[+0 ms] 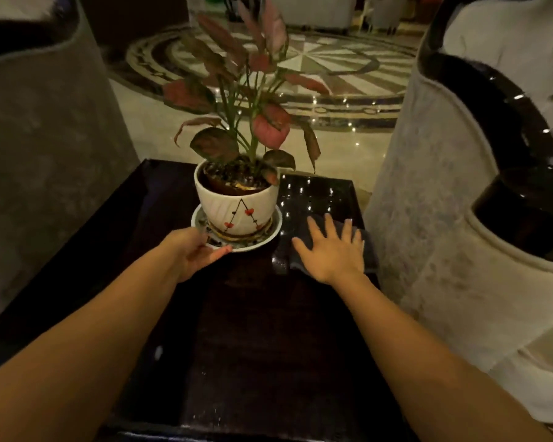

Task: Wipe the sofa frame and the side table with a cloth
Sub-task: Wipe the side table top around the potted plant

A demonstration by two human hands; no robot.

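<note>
A dark glossy side table (268, 339) fills the middle of the view. A dark grey cloth (369, 247) lies on its far right part, and my right hand (331, 250) presses flat on it with fingers spread. My left hand (193, 252) grips the near rim of a white saucer (270, 236). On the saucer stands a white plant pot (237, 205) with red hearts and a red-leaved plant (237, 90). The sofa's dark polished wooden frame (479, 87) curves along the right armrest.
Grey upholstered sofa sides stand close on the left (45, 154) and right (428, 202) of the table. Beyond the table lies a shiny patterned marble floor (332, 68). The plant's leaves spread above the table's far half.
</note>
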